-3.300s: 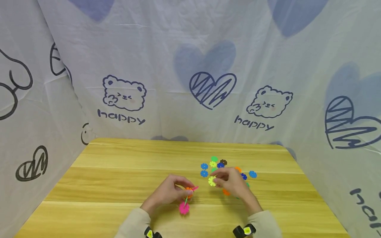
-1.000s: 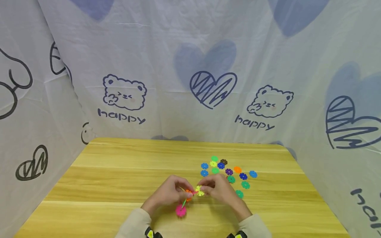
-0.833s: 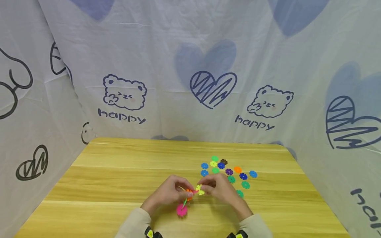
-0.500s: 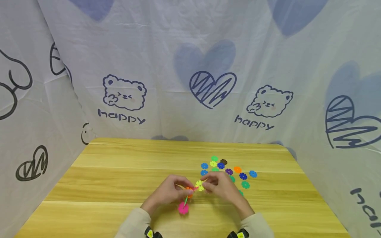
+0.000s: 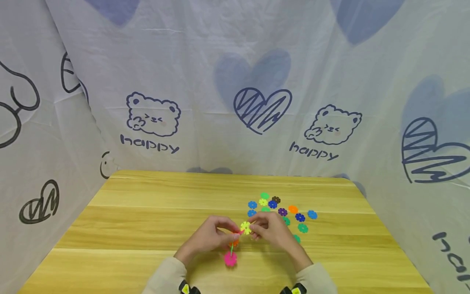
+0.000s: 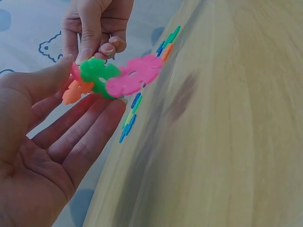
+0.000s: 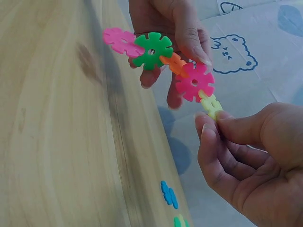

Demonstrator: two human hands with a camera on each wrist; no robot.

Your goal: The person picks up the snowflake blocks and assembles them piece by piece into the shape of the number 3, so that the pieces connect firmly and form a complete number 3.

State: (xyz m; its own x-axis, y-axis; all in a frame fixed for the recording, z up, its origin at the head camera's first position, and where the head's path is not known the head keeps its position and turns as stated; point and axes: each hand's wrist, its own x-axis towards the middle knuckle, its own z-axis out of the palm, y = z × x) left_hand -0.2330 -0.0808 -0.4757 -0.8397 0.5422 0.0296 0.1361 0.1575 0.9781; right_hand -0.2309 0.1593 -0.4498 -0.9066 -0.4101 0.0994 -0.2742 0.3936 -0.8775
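Slotted plastic snowflake discs are joined in a chain held above the table. In the right wrist view it runs from a pink end disc (image 7: 122, 41) through a green disc (image 7: 152, 51) and an orange disc (image 7: 174, 64) to a second pink disc (image 7: 195, 82). My left hand (image 5: 211, 234) holds the chain near the orange and second pink discs, thumb against fingers. Between thumb and fingertips, my right hand (image 5: 273, 232) pinches a yellow disc (image 7: 210, 105), whose edge meets the second pink disc's rim. How deep the slots engage, I cannot tell.
Loose discs lie beyond and right of my right hand, among them a brown disc (image 5: 276, 199), an orange disc (image 5: 293, 209) and a light blue disc (image 5: 312, 214). The wooden table (image 5: 139, 212) is backed by a printed white cloth (image 5: 205, 81).
My right hand has brought the yellow disc left from beside the loose discs to the chain. Lately both hands shift only slightly, and the chain's hanging pink end has swung a little right.
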